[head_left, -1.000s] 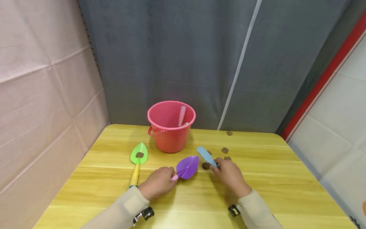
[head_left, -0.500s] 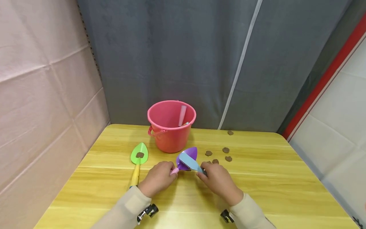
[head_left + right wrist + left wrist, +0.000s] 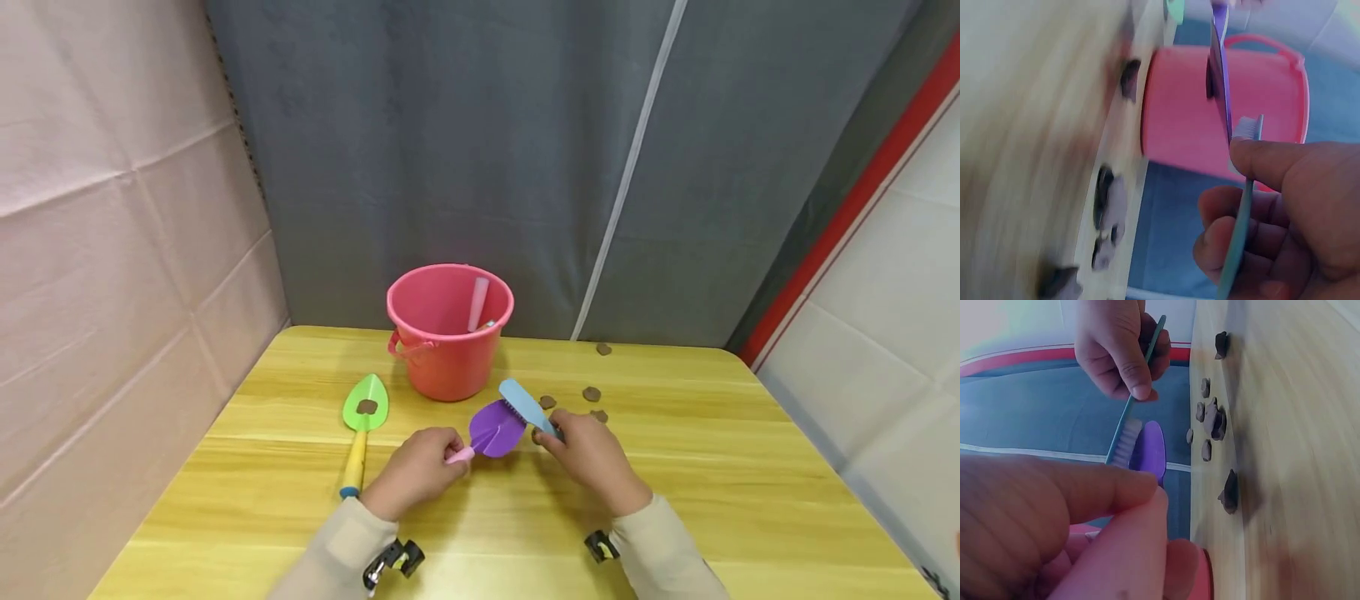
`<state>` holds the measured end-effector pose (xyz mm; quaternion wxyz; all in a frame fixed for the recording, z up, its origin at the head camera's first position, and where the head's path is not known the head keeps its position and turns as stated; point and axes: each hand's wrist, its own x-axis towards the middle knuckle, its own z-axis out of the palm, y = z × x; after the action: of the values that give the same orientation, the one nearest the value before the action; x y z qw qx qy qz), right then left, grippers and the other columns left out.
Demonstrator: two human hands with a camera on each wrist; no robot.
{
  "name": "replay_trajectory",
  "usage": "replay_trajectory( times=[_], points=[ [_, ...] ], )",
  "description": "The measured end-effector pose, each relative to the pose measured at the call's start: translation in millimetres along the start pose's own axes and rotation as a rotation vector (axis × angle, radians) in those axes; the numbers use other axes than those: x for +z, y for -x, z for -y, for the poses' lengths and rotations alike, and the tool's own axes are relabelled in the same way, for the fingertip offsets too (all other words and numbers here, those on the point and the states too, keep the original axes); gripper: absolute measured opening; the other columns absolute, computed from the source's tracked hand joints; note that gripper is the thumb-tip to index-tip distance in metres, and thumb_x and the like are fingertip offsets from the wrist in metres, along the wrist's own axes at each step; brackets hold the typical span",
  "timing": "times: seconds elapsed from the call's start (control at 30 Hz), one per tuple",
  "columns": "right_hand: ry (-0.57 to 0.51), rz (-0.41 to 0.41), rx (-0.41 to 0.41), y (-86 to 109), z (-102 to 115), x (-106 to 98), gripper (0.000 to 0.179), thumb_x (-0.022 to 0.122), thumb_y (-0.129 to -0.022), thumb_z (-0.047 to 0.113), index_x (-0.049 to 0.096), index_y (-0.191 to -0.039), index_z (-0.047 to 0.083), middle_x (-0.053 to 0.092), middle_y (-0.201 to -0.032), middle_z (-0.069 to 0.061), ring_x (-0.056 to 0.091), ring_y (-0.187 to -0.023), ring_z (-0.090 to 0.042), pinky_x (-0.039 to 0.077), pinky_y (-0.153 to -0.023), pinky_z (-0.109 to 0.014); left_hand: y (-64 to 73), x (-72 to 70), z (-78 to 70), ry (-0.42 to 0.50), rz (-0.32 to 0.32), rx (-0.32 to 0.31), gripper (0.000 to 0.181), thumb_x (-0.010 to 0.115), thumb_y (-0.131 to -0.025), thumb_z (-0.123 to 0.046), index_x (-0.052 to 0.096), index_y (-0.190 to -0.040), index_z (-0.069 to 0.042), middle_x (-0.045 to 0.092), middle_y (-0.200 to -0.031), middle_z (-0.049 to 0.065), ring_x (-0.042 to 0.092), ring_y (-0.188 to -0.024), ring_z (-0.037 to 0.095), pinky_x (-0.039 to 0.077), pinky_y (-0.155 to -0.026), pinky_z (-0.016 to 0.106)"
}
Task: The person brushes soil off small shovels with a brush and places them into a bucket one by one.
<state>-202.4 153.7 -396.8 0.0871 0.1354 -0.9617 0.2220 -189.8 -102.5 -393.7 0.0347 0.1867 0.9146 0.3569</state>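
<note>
My left hand (image 3: 423, 467) grips the pink handle of a toy trowel (image 3: 497, 430) with a purple leaf-shaped blade, held over the table. My right hand (image 3: 596, 454) pinches a light blue brush (image 3: 525, 403) by its handle. The brush head overlaps the blade's far right edge, and its white bristles face the purple blade (image 3: 1152, 447) in the left wrist view. In the right wrist view, a dark lump (image 3: 1210, 78) shows on the table-facing side of the trowel. Several flat brown clay-like pieces (image 3: 592, 393) lie around and beyond my right hand.
A red bucket (image 3: 450, 367) stands at the back, with a pink handle (image 3: 477, 303) sticking up inside. Left of it lies a green trowel (image 3: 356, 458) with a yellow handle and a brown piece (image 3: 367, 407) on its blade. A grey curtain (image 3: 450, 150) hangs behind the table.
The brush moved left from the brown pieces onto the purple blade, then back right to its far edge. The trowel shifted away, then slightly back and right. The bucket and green trowel stayed put.
</note>
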Motion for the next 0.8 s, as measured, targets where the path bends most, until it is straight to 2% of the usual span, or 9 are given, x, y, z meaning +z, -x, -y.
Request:
replay_trajectory(
  times=[0.1,0.3,0.37,0.53,0.63,0.7,0.8],
  points=[
    [-0.018,0.012,0.050,-1.6,-8.8,-4.5,0.024,0.074,-0.091,0.023,0.056,-0.078,0.013,0.044,-0.058,0.004,0.038,-0.048,-0.010,0.031,-0.045,-0.026,-0.3,-0.4,2.5,0.010,0.004,-0.007,0.010,0.073,-0.085,-0.013,0.064,-0.087,-0.008,0.054,-0.072,-0.002,0.048,-0.063,0.013,0.042,-0.058,0.029],
    [-0.082,0.047,0.139,1.5,-22.1,-16.4,0.018,0.069,-0.095,0.022,0.060,-0.085,0.010,0.048,-0.058,0.002,0.042,-0.044,-0.010,0.035,-0.042,-0.028,-2.3,-8.5,8.2,0.129,0.123,-0.071,0.010,0.065,-0.095,-0.018,0.064,-0.092,-0.008,0.054,-0.072,0.001,0.044,-0.049,0.012,0.037,-0.042,0.026],
    [-0.090,0.045,0.154,2.6,-25.0,-20.9,0.019,0.068,-0.095,0.024,0.059,-0.085,0.010,0.045,-0.058,0.002,0.039,-0.045,-0.010,0.032,-0.043,-0.027,-3.4,-11.6,8.0,0.140,0.142,-0.069,0.015,0.062,-0.098,-0.020,0.066,-0.096,-0.006,0.055,-0.073,0.001,0.046,-0.053,0.013,0.038,-0.046,0.027],
    [-0.095,0.007,0.140,4.9,-28.2,-30.0,0.019,0.067,-0.096,0.022,0.058,-0.084,0.010,0.043,-0.059,0.002,0.035,-0.048,-0.011,0.028,-0.044,-0.025,-7.2,-13.2,5.6,0.132,0.108,-0.053,0.020,0.056,-0.102,-0.019,0.068,-0.098,-0.004,0.054,-0.072,-0.001,0.049,-0.066,0.015,0.041,-0.061,0.032],
    [-0.097,-0.006,0.123,6.1,-26.6,-33.2,0.018,0.068,-0.095,0.020,0.057,-0.084,0.010,0.044,-0.060,0.002,0.036,-0.048,-0.011,0.028,-0.044,-0.025,-8.3,-11.1,4.6,0.208,0.067,-0.088,0.019,0.052,-0.102,-0.014,0.067,-0.100,-0.003,0.057,-0.074,0.001,0.050,-0.063,0.014,0.042,-0.058,0.031],
    [-0.107,-0.004,0.123,7.1,-24.2,-34.8,0.018,0.068,-0.095,0.021,0.058,-0.085,0.011,0.044,-0.060,0.002,0.035,-0.048,-0.010,0.028,-0.043,-0.024,-7.7,-9.4,3.2,0.249,0.039,-0.100,0.017,0.055,-0.100,-0.016,0.065,-0.102,-0.003,0.060,-0.076,0.002,0.051,-0.063,0.014,0.043,-0.057,0.031],
    [-0.122,-0.004,0.114,8.5,-18.7,-36.8,0.018,0.069,-0.094,0.024,0.060,-0.087,0.011,0.043,-0.059,0.003,0.034,-0.048,-0.010,0.028,-0.043,-0.024,-6.2,-7.2,0.7,0.259,0.000,-0.084,0.020,0.067,-0.091,-0.017,0.065,-0.105,-0.003,0.061,-0.082,0.004,0.054,-0.067,0.016,0.045,-0.058,0.032]
  ],
)
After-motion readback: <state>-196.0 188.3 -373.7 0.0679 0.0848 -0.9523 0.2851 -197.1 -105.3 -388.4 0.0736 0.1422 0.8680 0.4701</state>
